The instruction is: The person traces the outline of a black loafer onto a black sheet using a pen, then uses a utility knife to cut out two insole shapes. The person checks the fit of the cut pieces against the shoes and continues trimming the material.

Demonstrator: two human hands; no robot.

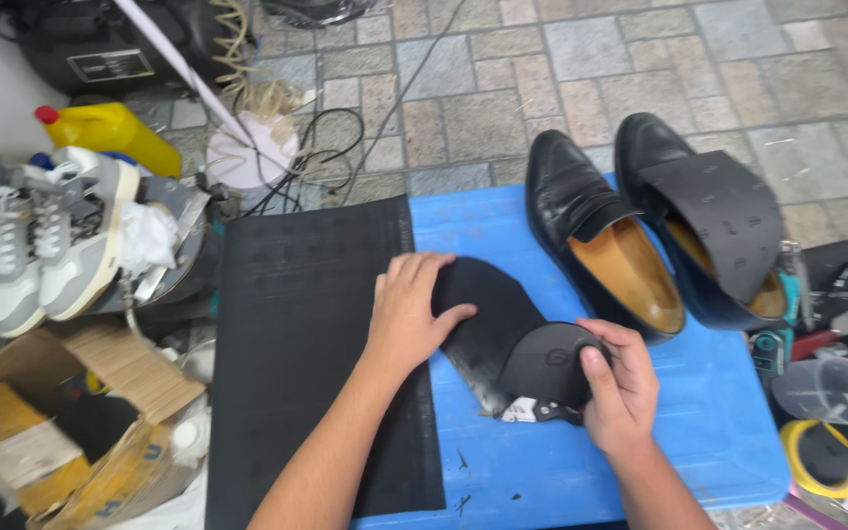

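Head view: a black sole-shaped rubber piece (488, 319) lies on the blue worktop (561, 471), its long axis running diagonally from the rounded end at upper left to the lower right. Its surface is matte and thin. The left hand (409, 314) presses flat on the upper-left end, grip spread, holding nothing closed. The right hand (620, 383) closes its grip on scissors (542, 410) with black handles at the lower-right end. A ribbed black rubber sheet (316, 344) lies just beside, under the left forearm. Two glossy black leather loafers (596, 231) stand at the worktop's far edge.
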